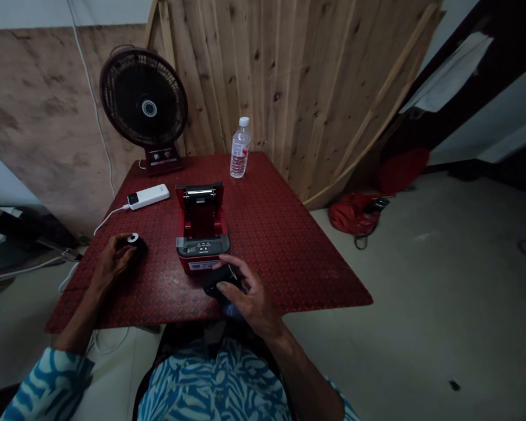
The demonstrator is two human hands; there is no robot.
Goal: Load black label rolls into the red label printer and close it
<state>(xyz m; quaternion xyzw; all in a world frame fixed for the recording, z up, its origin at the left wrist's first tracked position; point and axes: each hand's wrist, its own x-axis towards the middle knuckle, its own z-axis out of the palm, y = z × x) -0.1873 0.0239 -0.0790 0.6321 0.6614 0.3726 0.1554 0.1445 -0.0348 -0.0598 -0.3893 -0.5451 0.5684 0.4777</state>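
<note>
The sticker with a barcode on the front of the open red portable printer, the markings on its grey panel and the red label on the water bottle are too small and blurred to read. The left hand lies curled on the red patterned table, its fingers partly covering a small black round object with a white centre. The right hand grasps a dark block, mostly hidden by its clenched fingers, just beside the printer's front edge.
</note>
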